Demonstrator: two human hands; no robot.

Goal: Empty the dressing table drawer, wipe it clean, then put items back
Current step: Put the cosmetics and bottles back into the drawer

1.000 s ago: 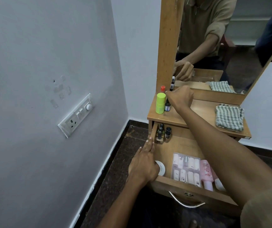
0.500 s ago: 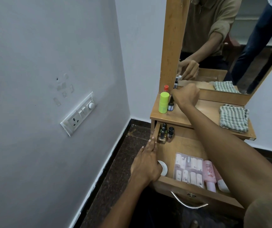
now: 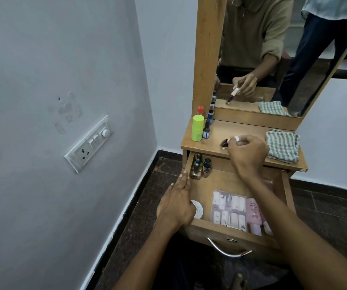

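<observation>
The wooden drawer (image 3: 227,232) of the dressing table stands pulled out. Inside lie a clear pack of small tubes (image 3: 229,209), a pink bottle (image 3: 253,215), a white round jar (image 3: 197,209) and a few dark little bottles (image 3: 200,165) at the back left. My left hand (image 3: 175,206) rests flat on the drawer's left wall. My right hand (image 3: 249,151) hovers over the tabletop (image 3: 216,135), shut on a small dark bottle with a white cap (image 3: 227,141). A green cylinder (image 3: 197,128), a small blue-labelled bottle (image 3: 206,129) and a red-capped bottle (image 3: 200,109) stand at the tabletop's left.
A folded green checked cloth (image 3: 282,145) lies on the tabletop's right. The mirror (image 3: 273,49) behind reflects me and another person's legs. A grey wall with a switch panel (image 3: 89,143) runs close on the left. The drawer handle (image 3: 229,250) faces me.
My right hand has pulled back from the bottles at the tabletop's left toward the middle right, carrying the small dark bottle. My left hand has stayed on the drawer wall.
</observation>
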